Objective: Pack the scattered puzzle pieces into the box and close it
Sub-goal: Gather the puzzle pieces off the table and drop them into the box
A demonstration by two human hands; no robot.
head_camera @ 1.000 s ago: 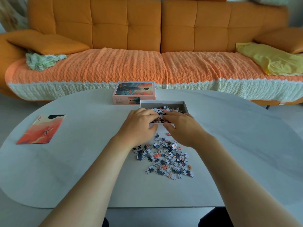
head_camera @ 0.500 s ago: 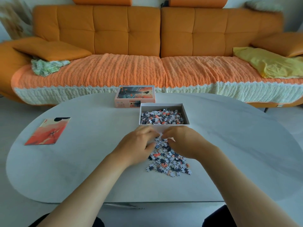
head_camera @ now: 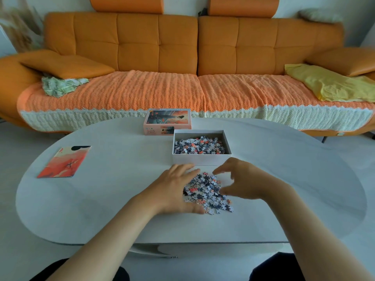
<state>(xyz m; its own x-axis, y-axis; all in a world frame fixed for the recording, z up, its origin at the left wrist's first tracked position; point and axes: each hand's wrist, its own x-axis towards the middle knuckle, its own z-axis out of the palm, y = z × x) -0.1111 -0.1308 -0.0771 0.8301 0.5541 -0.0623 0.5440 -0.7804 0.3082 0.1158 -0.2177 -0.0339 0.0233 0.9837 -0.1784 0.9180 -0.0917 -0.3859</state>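
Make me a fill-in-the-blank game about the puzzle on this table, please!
The white box holds many puzzle ____. The loose pile lies ____ the left hand and the right hand. The picture lid sits apart on the table, so the box is ____. The sofa is coloured ____.

Missing words: pieces; between; open; orange.

Left hand [head_camera: 174,189] and right hand [head_camera: 243,179] flank the loose pieces [head_camera: 205,189]; box [head_camera: 198,159] sits just beyond.
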